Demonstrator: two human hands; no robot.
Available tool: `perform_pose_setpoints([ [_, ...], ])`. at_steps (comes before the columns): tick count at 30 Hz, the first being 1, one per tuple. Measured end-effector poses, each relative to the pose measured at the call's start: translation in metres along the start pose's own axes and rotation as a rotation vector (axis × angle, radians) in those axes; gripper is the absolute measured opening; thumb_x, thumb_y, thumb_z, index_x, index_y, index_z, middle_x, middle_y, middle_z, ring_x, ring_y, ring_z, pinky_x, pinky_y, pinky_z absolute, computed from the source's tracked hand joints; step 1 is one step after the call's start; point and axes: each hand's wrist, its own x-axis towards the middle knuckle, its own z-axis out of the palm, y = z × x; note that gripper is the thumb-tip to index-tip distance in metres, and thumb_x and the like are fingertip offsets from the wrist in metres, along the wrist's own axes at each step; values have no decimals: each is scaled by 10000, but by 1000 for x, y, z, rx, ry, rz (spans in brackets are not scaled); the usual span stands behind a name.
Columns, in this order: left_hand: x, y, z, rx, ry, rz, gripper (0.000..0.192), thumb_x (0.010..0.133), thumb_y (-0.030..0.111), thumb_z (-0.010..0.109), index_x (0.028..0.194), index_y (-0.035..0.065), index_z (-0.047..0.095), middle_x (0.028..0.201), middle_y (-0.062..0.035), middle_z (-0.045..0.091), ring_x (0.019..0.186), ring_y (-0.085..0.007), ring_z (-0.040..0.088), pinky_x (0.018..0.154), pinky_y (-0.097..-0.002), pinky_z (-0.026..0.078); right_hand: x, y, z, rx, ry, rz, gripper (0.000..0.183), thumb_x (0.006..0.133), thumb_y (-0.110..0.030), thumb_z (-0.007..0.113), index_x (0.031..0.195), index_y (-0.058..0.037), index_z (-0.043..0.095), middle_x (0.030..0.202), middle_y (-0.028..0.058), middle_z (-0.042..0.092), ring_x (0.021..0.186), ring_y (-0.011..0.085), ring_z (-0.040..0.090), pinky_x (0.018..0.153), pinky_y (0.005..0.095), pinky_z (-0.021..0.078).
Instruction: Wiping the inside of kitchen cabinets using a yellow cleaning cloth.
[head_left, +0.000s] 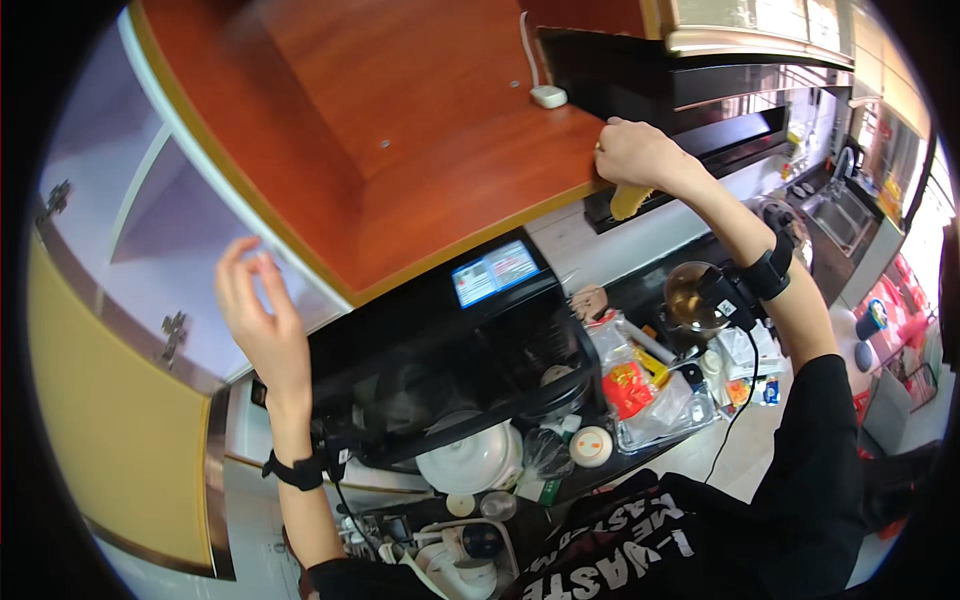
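Observation:
My right hand (637, 154) is closed around a yellow cloth (630, 201), whose lower end hangs out below the fist. It rests at the right front corner of a reddish-brown wooden cabinet shelf (480, 180). My left hand (262, 315) is raised at the left, fingers apart and holding nothing, in front of the pale inside of an open cabinet door (187, 210). On the shelf, close to my right hand, lies a white plug or socket block (549, 96) with a white cable.
Below the shelf stands a black countertop appliance (450, 352) with a label. A white lidded pot (472, 457), a tray of plastic packages (667, 427) and a glass pot (694, 296) are on the counter. A dish rack (514, 551) is at the bottom, a sink (844, 217) far right.

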Motion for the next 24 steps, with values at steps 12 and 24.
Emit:
perform_pose_setpoints([
  [12,-13,-38,18,-476,-194,-437,415,959,295,437,1136,-72,521,743,-90,577,730,-107,486,703,-272,427,85,-212,0,707,-301,-249,366,746,-151,466,1008,60,610,1064,248,592,980,355,595,806,420,480],
  [24,-17,-47,17,-325,-217,-484,274,924,211,465,1068,14,590,769,-210,619,724,-351,607,629,-373,446,68,-240,-39,2399,-370,-601,498,755,-67,376,1249,-2,402,1097,145,521,991,237,538,887,366,444],
])
